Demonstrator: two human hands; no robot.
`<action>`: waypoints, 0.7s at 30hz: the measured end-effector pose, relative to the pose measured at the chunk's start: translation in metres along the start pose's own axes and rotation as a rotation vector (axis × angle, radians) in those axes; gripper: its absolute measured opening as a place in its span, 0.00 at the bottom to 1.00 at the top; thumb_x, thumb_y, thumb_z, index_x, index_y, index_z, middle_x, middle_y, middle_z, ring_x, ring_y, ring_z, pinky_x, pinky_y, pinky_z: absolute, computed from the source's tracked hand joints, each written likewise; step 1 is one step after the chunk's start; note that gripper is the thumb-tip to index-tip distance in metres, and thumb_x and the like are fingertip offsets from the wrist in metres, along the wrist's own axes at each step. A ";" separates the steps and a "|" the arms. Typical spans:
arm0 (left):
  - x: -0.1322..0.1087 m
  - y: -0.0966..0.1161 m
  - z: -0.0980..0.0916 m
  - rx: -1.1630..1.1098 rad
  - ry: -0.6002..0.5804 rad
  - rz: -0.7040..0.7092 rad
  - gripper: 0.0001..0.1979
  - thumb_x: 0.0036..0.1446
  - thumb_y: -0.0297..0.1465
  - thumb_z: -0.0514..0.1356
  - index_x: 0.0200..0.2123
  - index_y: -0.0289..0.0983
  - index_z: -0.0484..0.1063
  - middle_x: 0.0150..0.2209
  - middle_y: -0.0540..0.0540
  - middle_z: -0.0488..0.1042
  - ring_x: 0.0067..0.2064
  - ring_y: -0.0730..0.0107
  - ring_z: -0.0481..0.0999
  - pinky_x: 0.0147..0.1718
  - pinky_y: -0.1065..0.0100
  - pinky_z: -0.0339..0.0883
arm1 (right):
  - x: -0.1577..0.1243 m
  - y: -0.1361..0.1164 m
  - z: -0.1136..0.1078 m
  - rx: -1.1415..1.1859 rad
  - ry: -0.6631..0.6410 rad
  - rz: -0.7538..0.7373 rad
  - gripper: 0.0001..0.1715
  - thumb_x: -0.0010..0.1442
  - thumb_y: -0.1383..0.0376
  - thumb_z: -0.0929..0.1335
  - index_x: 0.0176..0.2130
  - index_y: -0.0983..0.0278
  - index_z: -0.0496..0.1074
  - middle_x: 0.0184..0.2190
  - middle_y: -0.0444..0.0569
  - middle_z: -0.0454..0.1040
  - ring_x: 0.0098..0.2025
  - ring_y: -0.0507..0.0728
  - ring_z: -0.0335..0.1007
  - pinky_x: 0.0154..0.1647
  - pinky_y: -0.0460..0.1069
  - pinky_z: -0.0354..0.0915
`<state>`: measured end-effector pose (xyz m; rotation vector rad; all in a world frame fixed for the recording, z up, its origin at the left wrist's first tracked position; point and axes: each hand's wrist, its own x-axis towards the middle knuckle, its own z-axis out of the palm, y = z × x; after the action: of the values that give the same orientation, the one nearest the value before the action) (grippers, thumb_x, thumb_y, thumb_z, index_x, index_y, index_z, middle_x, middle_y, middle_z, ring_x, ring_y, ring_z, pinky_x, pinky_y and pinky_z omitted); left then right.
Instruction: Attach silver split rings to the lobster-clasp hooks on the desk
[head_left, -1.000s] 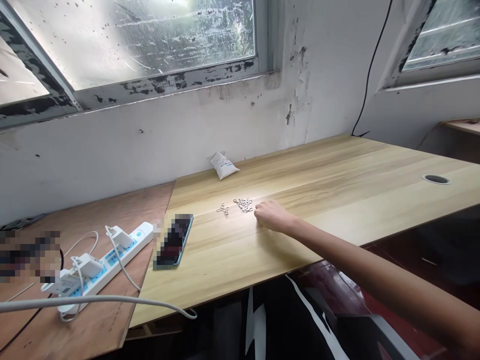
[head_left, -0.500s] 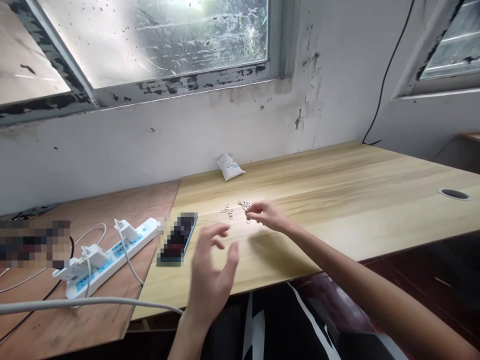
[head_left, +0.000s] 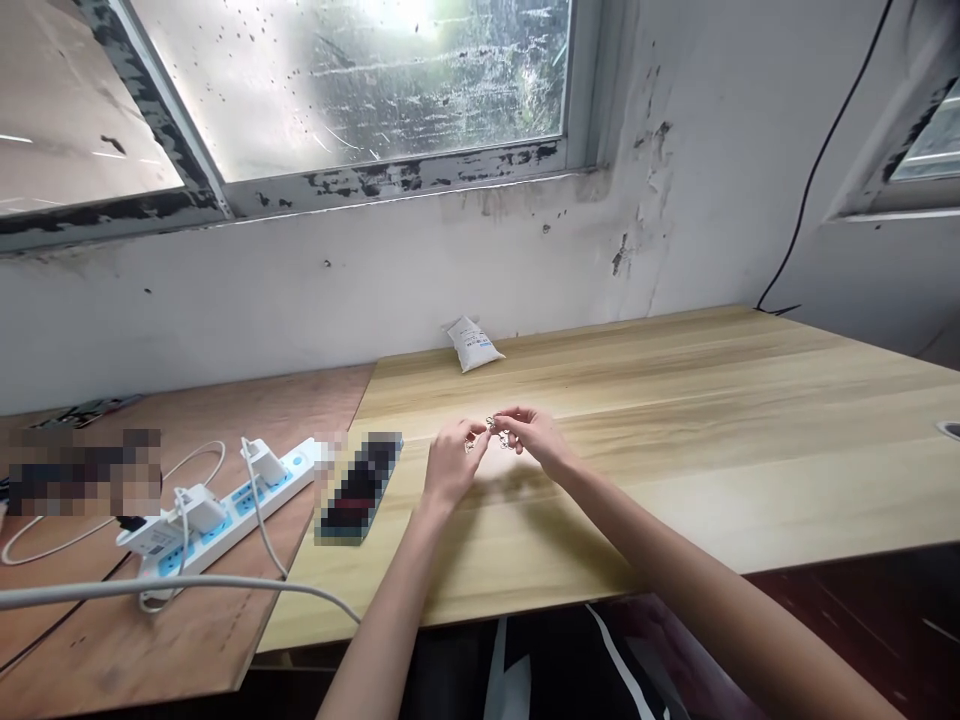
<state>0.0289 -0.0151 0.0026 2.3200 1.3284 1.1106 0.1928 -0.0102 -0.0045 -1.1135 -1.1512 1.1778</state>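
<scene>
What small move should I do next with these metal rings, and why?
Probably ease your hands slightly apart to free one ring, because the small metal rings seem linked in a clump, and your left hand and right hand are both close against it.

We count one left hand and one right hand, one cluster of small metal rings, too tangled to number, one white sachet, one power strip, one blurred phone, and two windows.

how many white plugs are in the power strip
3: one white plug toward the right end of the white power strip, one mid-strip, one at the left end; a cable crosses there, so another may be hidden.
</scene>
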 end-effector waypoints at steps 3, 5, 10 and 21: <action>0.004 -0.005 0.001 -0.071 -0.020 -0.026 0.07 0.60 0.34 0.59 0.35 0.39 0.76 0.35 0.48 0.79 0.34 0.68 0.76 0.36 0.67 0.68 | 0.002 -0.001 0.002 -0.027 -0.017 -0.011 0.14 0.48 0.58 0.72 0.31 0.67 0.74 0.27 0.48 0.77 0.19 0.45 0.60 0.17 0.42 0.57; 0.007 -0.009 0.003 -0.115 -0.035 -0.045 0.08 0.60 0.34 0.58 0.35 0.39 0.77 0.34 0.48 0.79 0.33 0.68 0.77 0.35 0.67 0.69 | 0.004 -0.001 0.003 -0.051 -0.037 -0.021 0.14 0.48 0.58 0.72 0.31 0.66 0.74 0.27 0.47 0.77 0.19 0.46 0.61 0.17 0.42 0.57; 0.013 -0.018 0.002 -0.112 -0.090 -0.026 0.06 0.58 0.30 0.58 0.35 0.39 0.77 0.34 0.48 0.79 0.33 0.68 0.77 0.35 0.68 0.70 | 0.008 0.000 0.001 -0.101 -0.127 -0.034 0.14 0.47 0.58 0.73 0.31 0.66 0.74 0.25 0.45 0.75 0.20 0.47 0.62 0.18 0.42 0.58; 0.013 -0.028 -0.010 0.112 -0.056 0.132 0.05 0.60 0.27 0.57 0.35 0.39 0.72 0.39 0.47 0.73 0.44 0.64 0.72 0.43 0.64 0.65 | 0.006 0.014 -0.017 -0.318 -0.290 -0.214 0.11 0.55 0.60 0.68 0.32 0.65 0.77 0.29 0.47 0.75 0.26 0.49 0.64 0.24 0.44 0.59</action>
<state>0.0076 0.0096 0.0003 2.5326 1.2642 1.0242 0.2092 -0.0040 -0.0196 -1.0414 -1.6843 1.0324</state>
